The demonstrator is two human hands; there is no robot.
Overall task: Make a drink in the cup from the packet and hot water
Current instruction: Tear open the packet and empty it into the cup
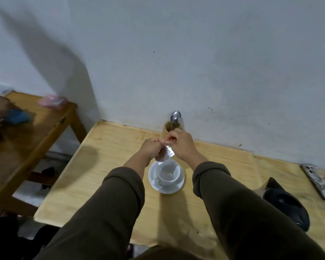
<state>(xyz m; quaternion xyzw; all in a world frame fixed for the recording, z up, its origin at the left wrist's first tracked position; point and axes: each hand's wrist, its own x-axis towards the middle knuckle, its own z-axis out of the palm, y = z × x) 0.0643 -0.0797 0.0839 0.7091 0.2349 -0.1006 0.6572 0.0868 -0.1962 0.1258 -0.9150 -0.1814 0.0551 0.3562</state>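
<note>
Table (pixel 105 166) of pale wood fills the middle of the view, its far edge against the wall (pixel 195 53) and its left edge open to the floor, with a darker side table (pixel 36 132) across a gap. Bare wood lies all around the saucer, left, right and toward the person, so there is room to set things down; the right side is more crowded, with a dark bag (pixel 287 205) and a phone (pixel 319 181) near that end.

Saucer (pixel 154 177) sits centred before the person, cup (pixel 169 175) upright on it and apparently empty. Behind the hands, against the wall, a wooden holder (pixel 167 130) stands with a spoon (pixel 175 116) upright in it, handy, I judge, for stirring.

Left hand (pixel 150 149) is closed around the body of the packet (pixel 166 153), and right hand (pixel 180 143) pinches its top corner. Both hold it right above the cup, probably so that powder falls in once it tears. Whether it is open yet, I cannot tell. No kettle or hot water is in view.
</note>
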